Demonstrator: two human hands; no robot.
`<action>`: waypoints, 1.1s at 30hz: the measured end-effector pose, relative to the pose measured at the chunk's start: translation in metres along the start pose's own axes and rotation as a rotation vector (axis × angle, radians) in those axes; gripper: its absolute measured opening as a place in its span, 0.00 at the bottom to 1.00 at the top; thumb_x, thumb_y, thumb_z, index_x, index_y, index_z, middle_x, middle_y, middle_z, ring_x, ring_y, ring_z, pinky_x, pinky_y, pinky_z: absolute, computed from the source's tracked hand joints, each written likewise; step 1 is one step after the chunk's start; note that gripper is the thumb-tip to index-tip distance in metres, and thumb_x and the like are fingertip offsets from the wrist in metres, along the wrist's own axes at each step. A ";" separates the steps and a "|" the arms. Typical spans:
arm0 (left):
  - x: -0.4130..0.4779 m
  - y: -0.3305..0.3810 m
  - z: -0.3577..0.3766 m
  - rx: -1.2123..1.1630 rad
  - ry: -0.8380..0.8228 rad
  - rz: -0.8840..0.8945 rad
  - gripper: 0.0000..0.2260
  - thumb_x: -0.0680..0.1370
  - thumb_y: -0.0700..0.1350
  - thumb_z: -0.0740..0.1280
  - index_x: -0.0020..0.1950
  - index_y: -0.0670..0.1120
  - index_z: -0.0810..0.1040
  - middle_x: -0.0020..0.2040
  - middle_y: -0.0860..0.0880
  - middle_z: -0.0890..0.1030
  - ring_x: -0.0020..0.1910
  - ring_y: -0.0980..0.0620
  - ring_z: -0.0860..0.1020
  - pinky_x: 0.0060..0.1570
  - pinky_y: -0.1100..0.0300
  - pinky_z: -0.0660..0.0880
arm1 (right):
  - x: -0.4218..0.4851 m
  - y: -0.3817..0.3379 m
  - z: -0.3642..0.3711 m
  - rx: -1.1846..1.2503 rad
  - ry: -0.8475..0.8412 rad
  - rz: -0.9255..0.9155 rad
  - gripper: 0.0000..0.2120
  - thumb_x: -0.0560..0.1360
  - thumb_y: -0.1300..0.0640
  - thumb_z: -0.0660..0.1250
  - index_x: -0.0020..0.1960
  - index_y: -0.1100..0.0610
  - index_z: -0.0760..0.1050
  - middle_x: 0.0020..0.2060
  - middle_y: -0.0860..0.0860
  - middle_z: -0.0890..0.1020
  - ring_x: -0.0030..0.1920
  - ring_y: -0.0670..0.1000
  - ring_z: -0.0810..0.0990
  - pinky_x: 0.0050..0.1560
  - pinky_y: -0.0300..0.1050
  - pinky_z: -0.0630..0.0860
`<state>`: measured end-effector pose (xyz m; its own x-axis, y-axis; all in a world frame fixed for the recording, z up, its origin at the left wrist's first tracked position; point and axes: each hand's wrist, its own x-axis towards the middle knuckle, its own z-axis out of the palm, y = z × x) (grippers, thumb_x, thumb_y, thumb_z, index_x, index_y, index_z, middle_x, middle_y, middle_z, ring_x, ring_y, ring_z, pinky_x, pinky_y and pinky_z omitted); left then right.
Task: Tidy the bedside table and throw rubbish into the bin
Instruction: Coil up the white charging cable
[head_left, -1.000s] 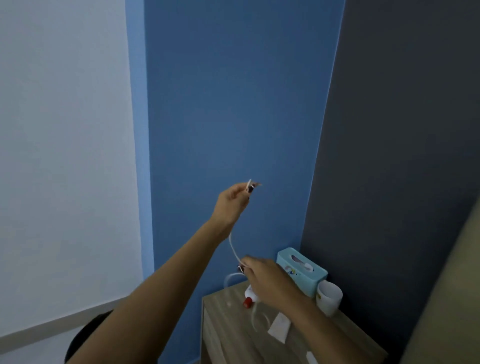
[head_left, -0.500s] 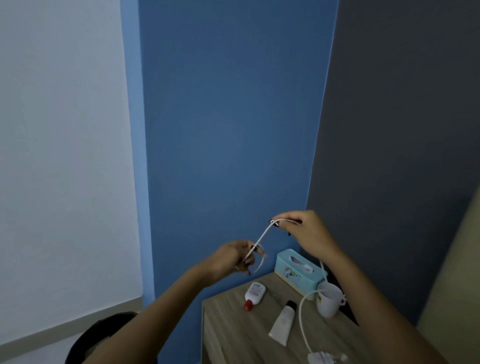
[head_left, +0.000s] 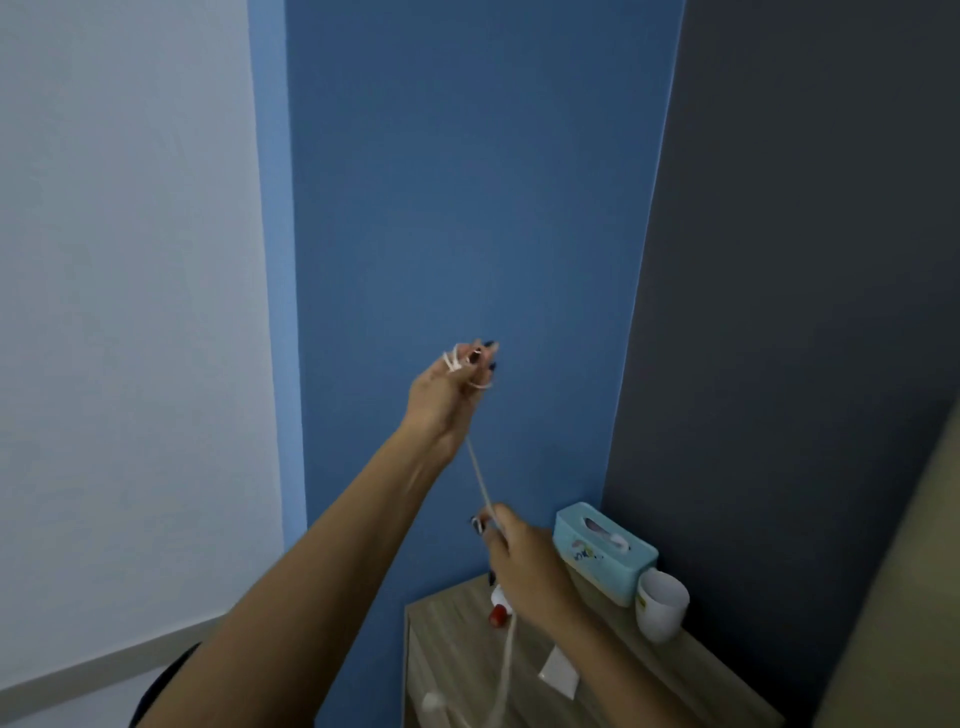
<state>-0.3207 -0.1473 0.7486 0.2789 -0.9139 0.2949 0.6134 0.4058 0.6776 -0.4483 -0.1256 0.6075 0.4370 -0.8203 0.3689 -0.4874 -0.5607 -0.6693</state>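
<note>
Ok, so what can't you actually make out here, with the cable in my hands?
All in the head view:
The bottle: the right hand covers all but its red cap.
The tube: the right forearm hides its upper part.
The cable: its lower end is blurred, so the plug type is unclear.
The table: its front is cut off by the bottom edge.
The dark shape: the left arm mostly hides it, so I can't identify it.

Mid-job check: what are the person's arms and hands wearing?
No sleeves or gloves in view; the arms are uncovered as far as seen. Left hand and right hand have dark-painted nails. No watch or bracelet shows at either wrist.
</note>
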 end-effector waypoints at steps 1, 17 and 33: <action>0.006 0.004 -0.005 0.079 0.040 0.067 0.09 0.76 0.28 0.62 0.51 0.39 0.76 0.47 0.44 0.81 0.43 0.54 0.82 0.51 0.61 0.79 | -0.005 -0.002 0.004 0.018 -0.044 -0.004 0.07 0.81 0.54 0.55 0.50 0.47 0.71 0.28 0.49 0.74 0.25 0.43 0.70 0.28 0.41 0.67; -0.040 -0.009 -0.076 1.776 -0.439 0.259 0.19 0.82 0.53 0.55 0.39 0.42 0.73 0.31 0.49 0.76 0.32 0.50 0.74 0.37 0.55 0.72 | 0.028 0.003 -0.116 -0.204 0.234 -0.059 0.08 0.77 0.57 0.64 0.45 0.52 0.82 0.32 0.47 0.82 0.32 0.47 0.79 0.35 0.49 0.77; -0.041 -0.019 -0.008 -0.037 -0.041 -0.281 0.12 0.82 0.36 0.53 0.50 0.36 0.76 0.39 0.46 0.79 0.35 0.54 0.78 0.33 0.68 0.77 | 0.006 0.005 -0.017 -0.377 0.051 0.037 0.10 0.81 0.50 0.55 0.47 0.54 0.69 0.36 0.49 0.76 0.37 0.50 0.75 0.31 0.41 0.65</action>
<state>-0.3381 -0.1174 0.7178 0.0643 -0.9899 0.1261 0.6895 0.1354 0.7115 -0.4604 -0.1355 0.6173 0.3806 -0.8398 0.3871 -0.7501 -0.5252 -0.4019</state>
